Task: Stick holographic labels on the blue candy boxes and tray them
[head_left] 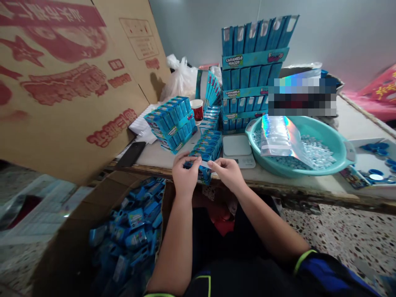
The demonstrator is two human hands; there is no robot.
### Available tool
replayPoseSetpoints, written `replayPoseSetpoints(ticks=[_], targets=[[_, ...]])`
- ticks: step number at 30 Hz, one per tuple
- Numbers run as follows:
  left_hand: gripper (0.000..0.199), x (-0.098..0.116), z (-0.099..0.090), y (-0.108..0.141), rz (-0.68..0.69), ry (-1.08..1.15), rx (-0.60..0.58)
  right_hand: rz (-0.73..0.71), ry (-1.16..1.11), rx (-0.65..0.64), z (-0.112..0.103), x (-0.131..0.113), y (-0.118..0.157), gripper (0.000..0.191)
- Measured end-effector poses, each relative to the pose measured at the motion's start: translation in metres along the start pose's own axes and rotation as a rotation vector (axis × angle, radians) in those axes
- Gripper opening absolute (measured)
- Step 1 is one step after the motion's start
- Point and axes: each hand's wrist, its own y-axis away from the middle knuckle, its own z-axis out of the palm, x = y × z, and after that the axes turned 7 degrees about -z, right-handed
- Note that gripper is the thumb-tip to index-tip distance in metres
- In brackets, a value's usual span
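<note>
A small whitish strip (204, 164) is stretched between my two hands, above the table's front edge. My left hand (186, 170) pinches one end of it between thumb and fingers. At the other end, the thumb and fingers of my right hand (228, 171) are closed on it. Just behind and below the hands runs a row of blue candy boxes (208, 144), its near end partly covered by my fingers. What the strip is made of, I cannot make out.
Right of the row lie a white scale (237, 147) and a turquoise basin (297, 172) of small wrapped pieces with a shiny pouch. Stacked blue display boxes (252, 78) rise behind. A phone (131, 154) lies left; a carton of blue cases (133, 231) stands below.
</note>
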Motion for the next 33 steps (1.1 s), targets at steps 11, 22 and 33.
replayPoseSetpoints(ticks=[11, 22, 33], targets=[[0.017, -0.017, 0.007, 0.004, -0.210, 0.240, 0.051, 0.120, -0.208, 0.058, 0.016, 0.023, 0.006, 0.055], [0.036, -0.022, 0.005, 0.008, -0.090, 0.234, 0.096, -0.041, 0.087, 0.108, 0.017, 0.033, 0.026, 0.054], [0.013, -0.095, -0.032, 0.117, 0.363, -0.116, 0.092, -0.466, 1.032, 0.649, -0.164, -0.052, 0.023, 0.043]])
